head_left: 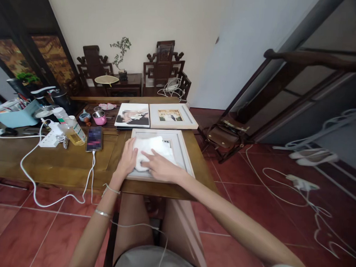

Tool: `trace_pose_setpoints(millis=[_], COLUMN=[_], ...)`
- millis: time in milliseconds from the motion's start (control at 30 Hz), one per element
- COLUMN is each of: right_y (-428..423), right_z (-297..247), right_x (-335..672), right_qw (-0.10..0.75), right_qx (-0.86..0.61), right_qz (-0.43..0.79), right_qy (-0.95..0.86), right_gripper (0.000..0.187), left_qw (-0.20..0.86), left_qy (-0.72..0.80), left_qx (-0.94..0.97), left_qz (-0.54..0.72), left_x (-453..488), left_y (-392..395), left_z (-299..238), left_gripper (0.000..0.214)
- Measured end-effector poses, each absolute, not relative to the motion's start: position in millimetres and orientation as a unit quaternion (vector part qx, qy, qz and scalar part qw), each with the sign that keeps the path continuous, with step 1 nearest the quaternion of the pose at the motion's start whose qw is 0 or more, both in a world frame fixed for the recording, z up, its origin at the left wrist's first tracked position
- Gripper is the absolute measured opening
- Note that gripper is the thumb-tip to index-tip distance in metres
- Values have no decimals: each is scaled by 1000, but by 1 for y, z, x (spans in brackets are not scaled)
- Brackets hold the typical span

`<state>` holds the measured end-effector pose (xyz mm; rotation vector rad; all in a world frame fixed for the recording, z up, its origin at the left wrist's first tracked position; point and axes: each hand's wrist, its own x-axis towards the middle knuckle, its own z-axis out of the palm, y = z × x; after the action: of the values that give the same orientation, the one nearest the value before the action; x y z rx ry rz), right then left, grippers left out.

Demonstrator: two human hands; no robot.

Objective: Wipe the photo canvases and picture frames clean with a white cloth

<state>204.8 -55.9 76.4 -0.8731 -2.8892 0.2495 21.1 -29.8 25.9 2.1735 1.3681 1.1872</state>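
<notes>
A light-coloured picture frame [187, 157] lies flat near the table's front edge. Over much of its face is a crumpled white cloth [154, 143], which hides most of the picture. My left hand [127, 158] is closed round the frame's left side, its thumb by the cloth. My right hand [161, 166] presses the cloth down onto the frame, fingers bent into its folds. Just behind lie a second framed photo [193, 120] and, beside it, a flat panel with a black-and-white picture [133, 115].
On the left are a phone [94, 139] on a white cable, a bottle of yellowish liquid [74, 133], a power strip [48, 139], a pink cup [99, 118] and a blue bin [22, 115]. A chair with a brown bag [225, 137] stands right; cables trail across the floor.
</notes>
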Motion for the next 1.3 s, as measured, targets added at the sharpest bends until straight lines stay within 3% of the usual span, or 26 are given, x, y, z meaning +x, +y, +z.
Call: trace_pose_setpoints(millis=[167, 333, 467, 700, 1000, 1300], right_y=[-61, -20, -2, -29, -134, -19], right_z=[93, 101, 91, 68, 101, 63], right_x=[254, 298, 298, 275, 279, 278], right_qw=[15, 72, 71, 4, -6, 90], right_qx=[-343, -520, -478, -451, -429, -545], right_qz=[107, -44, -128, -40, 96, -34], right_qy=[-933, -850, -866, -891, -898, -833], right_gripper=[47, 58, 52, 53, 54, 55], left_qw=[166, 156, 141, 102, 105, 116], left_qy=[481, 486, 484, 465, 469, 489], left_qx=[796, 812, 821, 832, 845, 839], left_qz=[327, 283, 268, 283, 236, 209], left_x=[18, 16, 16, 15, 13, 16], left_y=[-26, -26, -26, -20, -18, -22], left_z=[19, 15, 15, 11, 10, 22], left_gripper=[42, 58, 62, 62, 65, 64])
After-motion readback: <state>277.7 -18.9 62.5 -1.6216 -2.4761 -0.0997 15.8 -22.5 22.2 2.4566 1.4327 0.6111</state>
